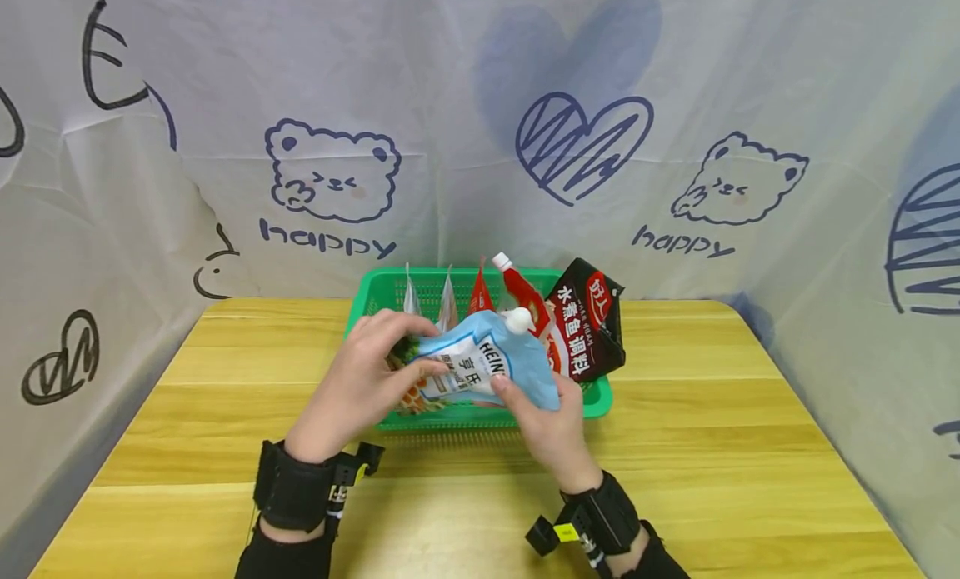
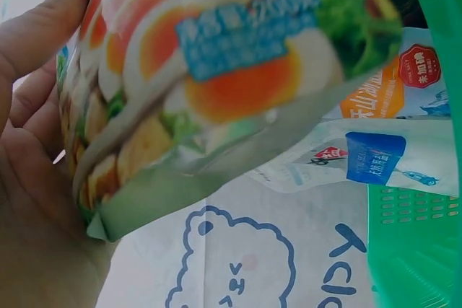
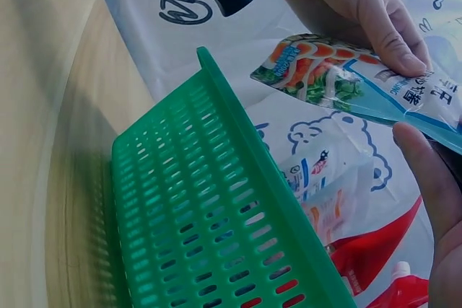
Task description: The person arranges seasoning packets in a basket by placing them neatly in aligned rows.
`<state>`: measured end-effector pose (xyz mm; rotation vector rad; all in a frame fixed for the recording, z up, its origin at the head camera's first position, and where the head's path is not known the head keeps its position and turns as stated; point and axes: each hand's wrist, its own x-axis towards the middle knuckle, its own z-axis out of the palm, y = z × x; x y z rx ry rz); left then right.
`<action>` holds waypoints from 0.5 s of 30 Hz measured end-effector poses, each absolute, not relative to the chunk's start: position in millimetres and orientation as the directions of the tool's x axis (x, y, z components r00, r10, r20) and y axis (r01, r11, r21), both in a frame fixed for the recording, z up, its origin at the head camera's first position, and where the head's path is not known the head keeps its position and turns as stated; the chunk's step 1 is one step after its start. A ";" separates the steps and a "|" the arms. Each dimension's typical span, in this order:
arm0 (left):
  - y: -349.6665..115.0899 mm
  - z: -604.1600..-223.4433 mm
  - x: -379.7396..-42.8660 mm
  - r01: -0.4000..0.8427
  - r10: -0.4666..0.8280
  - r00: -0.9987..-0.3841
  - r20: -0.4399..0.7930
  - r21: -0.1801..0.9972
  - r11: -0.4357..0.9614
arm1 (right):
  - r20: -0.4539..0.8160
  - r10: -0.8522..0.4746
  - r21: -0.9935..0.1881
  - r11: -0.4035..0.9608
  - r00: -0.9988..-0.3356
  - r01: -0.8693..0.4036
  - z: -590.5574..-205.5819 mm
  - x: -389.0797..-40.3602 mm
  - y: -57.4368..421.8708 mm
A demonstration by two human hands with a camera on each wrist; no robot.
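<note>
Both hands hold a light blue Heinz squeeze pouch [image 1: 487, 358] with a white cap, tilted above the green basket. My left hand [image 1: 360, 371] grips its left end, thumb on the front. My right hand [image 1: 551, 425] pinches the lower right corner, thumb on the label. In the left wrist view the pouch [image 2: 216, 70] shows pictures of sliced egg and greens, with the left hand [image 2: 32, 106] along its edge. In the right wrist view the pouch [image 3: 325, 77] spans from the left hand [image 3: 368, 16] to the right thumb [image 3: 422, 171].
The green basket [image 1: 363, 308] stands at the table's back edge. Inside are two pale packets [image 1: 447, 302], a red packet [image 1: 480, 294], a red pouch [image 1: 525, 289] with a white cap, and a black seasoning packet [image 1: 588, 321] leaning over the right rim. A printed cloth [image 1: 457, 187] hangs behind.
</note>
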<state>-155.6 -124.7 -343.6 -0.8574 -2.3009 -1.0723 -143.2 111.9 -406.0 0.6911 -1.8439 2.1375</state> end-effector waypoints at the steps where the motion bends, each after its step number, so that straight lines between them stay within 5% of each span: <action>1: -125.0 -343.1 -155.0 0.689 0.343 -0.712 0.612 0.517 0.508 | 0.494 -0.120 -0.865 -0.169 -0.861 -0.473 -405.3 -143.1 112.0; 7: -125.3 -340.5 -151.1 0.646 0.362 -0.759 0.542 0.553 0.526 | 0.522 -0.092 -0.852 -0.107 -0.848 -0.512 -400.0 -143.7 116.1; 15: -121.2 -337.9 -150.0 0.679 0.414 -0.734 0.538 0.556 0.480 | 0.622 -0.142 -0.779 -0.017 -0.770 -0.627 -390.9 -147.4 128.2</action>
